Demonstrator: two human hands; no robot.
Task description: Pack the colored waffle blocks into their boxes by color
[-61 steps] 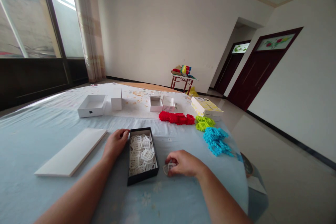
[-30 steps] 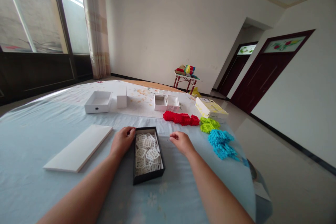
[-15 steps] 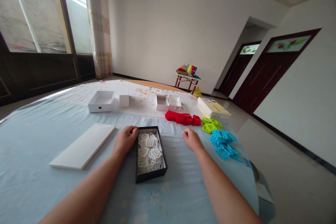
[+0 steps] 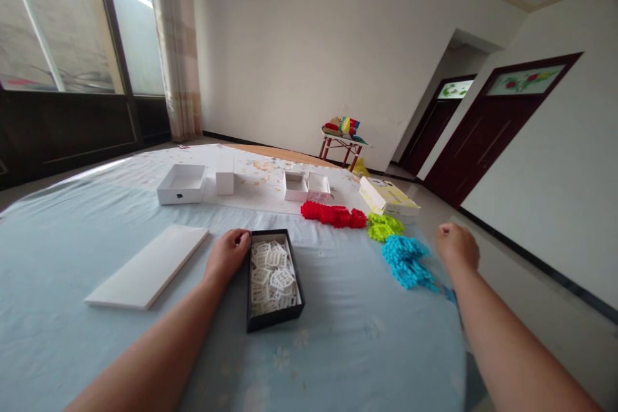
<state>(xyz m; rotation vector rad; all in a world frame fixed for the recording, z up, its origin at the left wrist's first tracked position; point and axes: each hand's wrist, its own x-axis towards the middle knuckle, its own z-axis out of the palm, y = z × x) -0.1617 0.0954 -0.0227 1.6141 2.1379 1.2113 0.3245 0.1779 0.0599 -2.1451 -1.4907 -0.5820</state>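
Note:
My left hand (image 4: 228,256) is closed, its knuckles against or right beside the far left corner of a black-rimmed box (image 4: 250,296). Whatever its curled fingers hold, if anything, is hidden. Inside the open box lies a heap of white plastic lattice pieces (image 4: 275,278). Out past the right side of the table, my right hand (image 4: 458,247) hangs raised with its fingers closed; I cannot make out anything in them. The nearest thing to it is a pile of blue plastic pieces (image 4: 406,261). Lime-green pieces (image 4: 385,226) and a row of red pieces (image 4: 333,214) lie farther left.
A flat white lid (image 4: 147,267) lies left of my left arm. Farther back stand an open white box (image 4: 181,193), a small white box (image 4: 224,181), a pair of small open boxes (image 4: 295,193) and a yellow-and-white box (image 4: 389,196). The round table's edge curves near my right forearm.
My right hand has swung to the right, from above the table beside the box to past the blue pieces. My left hand stays by the box. The view has shifted slightly.

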